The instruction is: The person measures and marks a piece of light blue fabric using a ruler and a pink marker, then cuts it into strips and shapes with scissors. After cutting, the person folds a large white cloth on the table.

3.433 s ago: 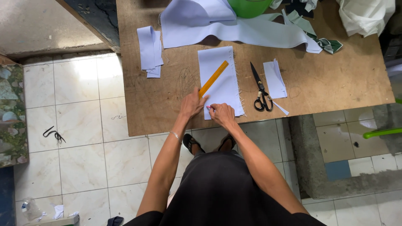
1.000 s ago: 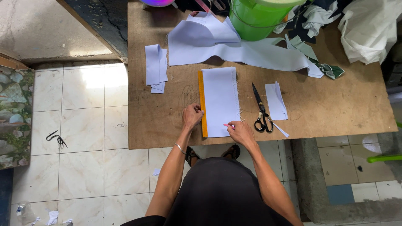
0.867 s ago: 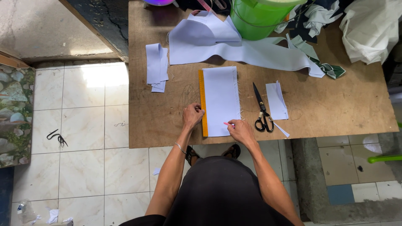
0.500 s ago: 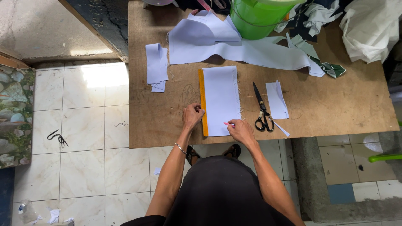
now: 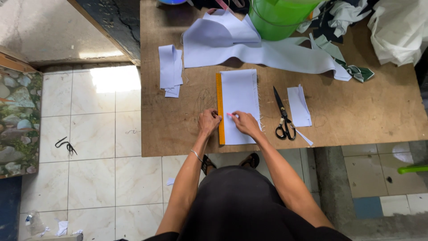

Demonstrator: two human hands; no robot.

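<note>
Ruler (image 5: 220, 107) pinned by left hand (image 5: 208, 123); right hand (image 5: 244, 124) marks.

No packages, labels, signs or screens visible anywhere on the surface or floor; only plain, unmarked cloth pieces and tools.

Black garment, thin wrist bracelet (image 5: 196, 155)

The green bucket (image 5: 278, 18) is cut off by the top edge, its contents unseen.
</note>
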